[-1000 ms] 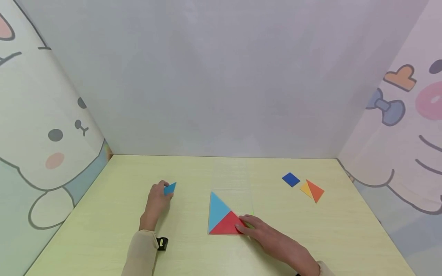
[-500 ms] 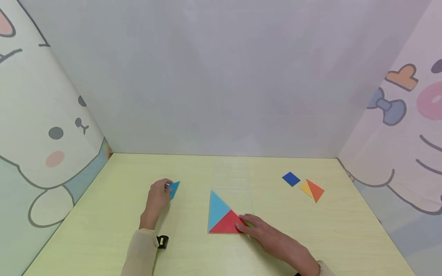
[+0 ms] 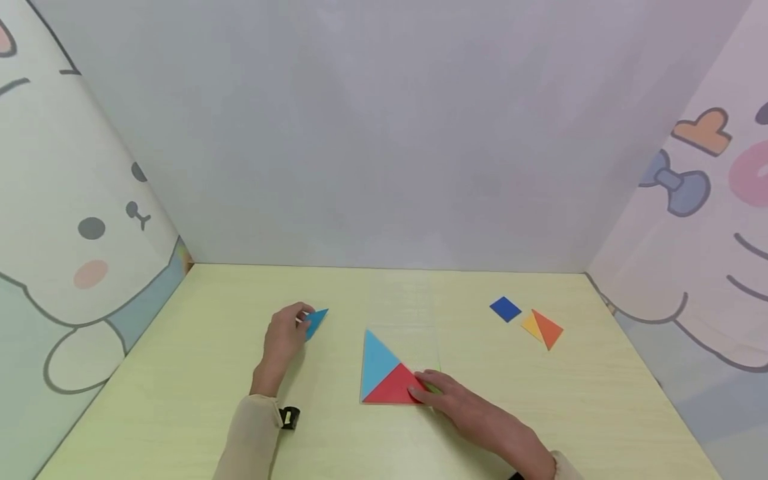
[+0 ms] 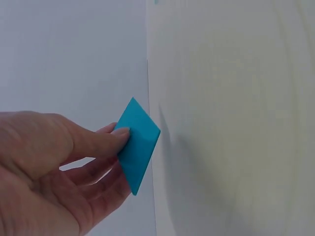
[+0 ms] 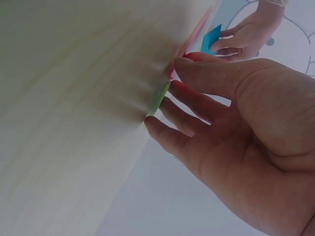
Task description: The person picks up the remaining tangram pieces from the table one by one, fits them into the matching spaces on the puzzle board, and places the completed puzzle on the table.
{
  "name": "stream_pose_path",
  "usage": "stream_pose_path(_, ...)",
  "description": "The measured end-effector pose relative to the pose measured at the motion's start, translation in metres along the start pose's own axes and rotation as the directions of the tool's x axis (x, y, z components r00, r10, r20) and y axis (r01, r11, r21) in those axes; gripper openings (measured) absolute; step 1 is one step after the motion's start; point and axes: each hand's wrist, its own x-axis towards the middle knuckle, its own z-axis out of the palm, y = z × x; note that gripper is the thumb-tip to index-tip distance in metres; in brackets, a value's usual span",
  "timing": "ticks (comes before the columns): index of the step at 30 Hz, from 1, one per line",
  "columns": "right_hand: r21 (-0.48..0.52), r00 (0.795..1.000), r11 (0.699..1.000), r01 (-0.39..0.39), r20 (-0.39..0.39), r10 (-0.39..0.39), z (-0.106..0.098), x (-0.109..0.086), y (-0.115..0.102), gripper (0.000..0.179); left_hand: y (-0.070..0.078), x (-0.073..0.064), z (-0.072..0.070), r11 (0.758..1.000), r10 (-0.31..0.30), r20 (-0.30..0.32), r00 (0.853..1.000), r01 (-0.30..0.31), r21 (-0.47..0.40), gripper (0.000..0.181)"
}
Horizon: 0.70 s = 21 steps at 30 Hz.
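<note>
My left hand (image 3: 285,337) pinches a blue tangram piece (image 4: 140,142) between thumb and fingers, raised above the table. The piece looks like a parallelogram, though the thumb covers one side. My right hand (image 3: 474,410) rests with fingertips on a red triangle (image 3: 390,387) and a green piece (image 5: 159,99) near the table's middle. The fingers are loosely extended, and most of the green piece is hidden under them in the head view. Left of the red triangle, edge to edge with it, lies a light blue triangle (image 3: 377,363).
At the right lie a dark blue square (image 3: 505,309), an orange triangle (image 3: 549,329) and a yellow piece (image 3: 531,325) partly beside or under it. A clear flat frame (image 3: 403,293) extends behind the assembled pieces on the pale table (image 3: 600,413). Printed side walls and a grey back wall (image 3: 384,133) enclose it.
My left hand has shifted to the right with the blue piece, which has turned in the fingers. The right hand stays on the red and green pieces.
</note>
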Motion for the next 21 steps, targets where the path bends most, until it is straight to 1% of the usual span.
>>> stream_pose_path(5, -0.003, 1.0, 1.0, 0.005, 0.0, -0.005, -0.001, 0.001, 0.0, 0.054, 0.007, 0.002, 0.007, 1.0, 0.021, 0.006, 1.0, -0.021, -0.008, 0.018)
stream_pose_path(11, -0.021, 1.0, 1.0, 0.012, 0.006, -0.012, -0.003, 0.003, 0.0, 0.055, 0.015, 0.004, 0.015, 0.997, 0.064, 0.011, 0.998, -0.064, -0.032, 0.018)
stream_pose_path(16, -0.002, 1.0, 1.0, -0.014, 0.02, 0.014, -0.002, 0.002, 0.0, 0.055, 0.022, 0.005, 0.022, 0.994, 0.101, 0.03, 0.994, -0.099, -0.052, 0.019)
stream_pose_path(21, 0.005, 0.999, 1.0, -0.027, 0.03, 0.027, -0.001, 0.003, 0.001, 0.055, 0.029, 0.007, 0.03, 0.986, 0.156, 0.04, 0.987, -0.152, -0.074, 0.02)
